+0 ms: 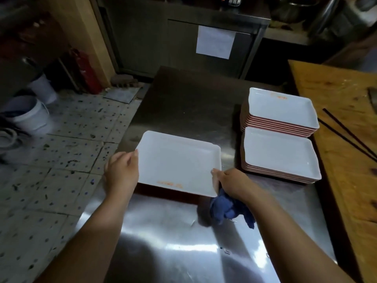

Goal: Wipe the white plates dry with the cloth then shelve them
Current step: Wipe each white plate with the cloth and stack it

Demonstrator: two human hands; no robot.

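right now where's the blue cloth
In the head view the blue cloth is bunched under the right hand, at the near right corner of the held plate, over the steel table.

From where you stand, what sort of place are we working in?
Probably a restaurant's back kitchen: a stainless steel worktable, two stacks of identical white plates, and a metal cabinet beyond, over a stained tile floor.

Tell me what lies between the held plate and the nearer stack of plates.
Only bare steel table separates the held plate from the nearer stack, seen in the head view.
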